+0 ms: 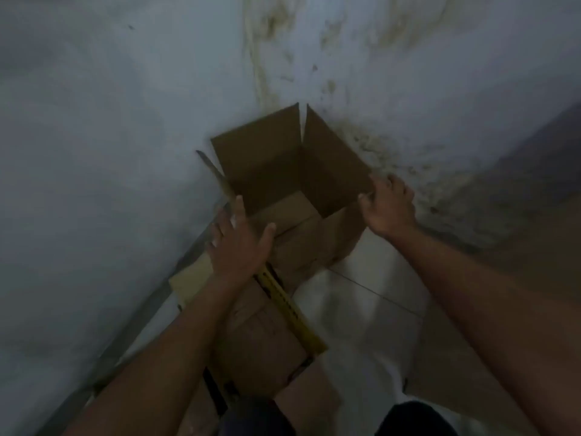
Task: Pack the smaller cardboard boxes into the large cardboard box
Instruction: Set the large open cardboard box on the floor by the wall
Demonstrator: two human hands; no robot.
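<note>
The large cardboard box [276,165] stands open against the wall, its flaps raised and its inside showing only the folded bottom flaps. My right hand [388,206] grips the edge of the box's right flap, thumb inside and fingers outside. My left hand [239,243] hovers flat, fingers spread, by the box's near-left corner, touching or almost touching the left flap. A smaller cardboard box [261,338] with a yellow printed strip [290,309] along its edge lies on the floor in front of the large box, under my left forearm.
A stained whitish wall [125,121] rises behind and to the left. Pale floor tiles [361,303] lie to the right of the boxes. A flat light cardboard piece [191,278] sits by the wall. My dark-clothed knees [415,420] show at the bottom edge.
</note>
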